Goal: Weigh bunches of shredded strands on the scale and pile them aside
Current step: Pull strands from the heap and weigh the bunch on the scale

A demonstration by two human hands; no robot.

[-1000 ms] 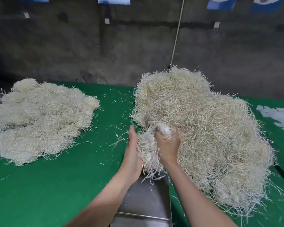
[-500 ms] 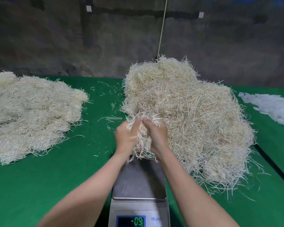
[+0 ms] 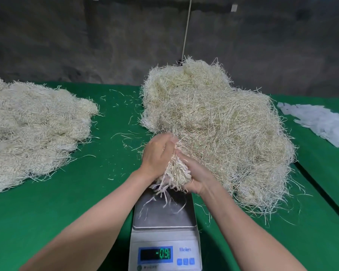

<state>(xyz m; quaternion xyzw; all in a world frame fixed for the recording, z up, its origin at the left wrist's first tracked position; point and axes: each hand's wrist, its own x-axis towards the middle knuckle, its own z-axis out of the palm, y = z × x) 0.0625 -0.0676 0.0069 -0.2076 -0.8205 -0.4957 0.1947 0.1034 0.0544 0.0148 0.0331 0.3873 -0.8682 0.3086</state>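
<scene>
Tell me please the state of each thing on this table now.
Scale: switched on, display reads negative.
Bunch of strands: held above the scale pan between both hands.
Left hand: grips the bunch.
Right hand: grips the bunch lower down.
Large pile: loose, heaped behind the hands.
Left pile: lying aside, untouched.

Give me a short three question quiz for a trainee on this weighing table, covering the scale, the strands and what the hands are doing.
1. True or false: the bunch of shredded strands lies free on the pan of the scale, with the left hand and the right hand off it.
2. The scale's display shows: A a negative reading; B zero; C nothing.
3. Fill in: the taller pile lies to the ____ of the flatter pile.
Key: 1 false, both hands hold the bunch over the pan's far edge; 2 A; 3 right.
</scene>
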